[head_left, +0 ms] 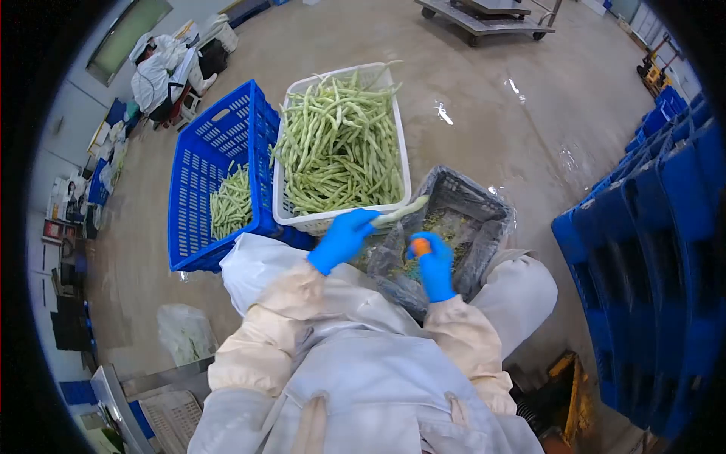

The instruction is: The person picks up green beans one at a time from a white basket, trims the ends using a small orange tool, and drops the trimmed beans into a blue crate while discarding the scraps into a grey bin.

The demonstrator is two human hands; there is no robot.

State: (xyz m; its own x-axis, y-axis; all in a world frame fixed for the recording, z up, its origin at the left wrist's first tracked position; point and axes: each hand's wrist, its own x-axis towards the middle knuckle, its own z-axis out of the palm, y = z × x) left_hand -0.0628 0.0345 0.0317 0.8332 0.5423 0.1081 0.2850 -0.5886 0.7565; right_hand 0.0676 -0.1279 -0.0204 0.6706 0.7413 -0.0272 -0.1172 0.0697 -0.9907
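Note:
My left hand (340, 240), in a blue glove, is closed around a few long green beans (402, 212) whose ends point over the lined crate. My right hand (436, 274), also gloved in blue, grips a tool with an orange handle (420, 247); its working end cannot be made out. Below both hands is a dark crate (491, 216) lined with clear plastic, with small green trimmings on its bottom. A white basket (404, 144) heaped with long green beans stands just beyond my left hand. Left of it, a blue crate (193, 170) holds a smaller pile of beans.
Blue pallets (643, 250) are stacked on the right. A metal cart (476, 19) stands on the wet floor ahead. Another person (159, 76) in white sits at the far left. A plastic bag (185, 333) lies to my left, and a yellow-and-black object (567, 386) is beside my right leg.

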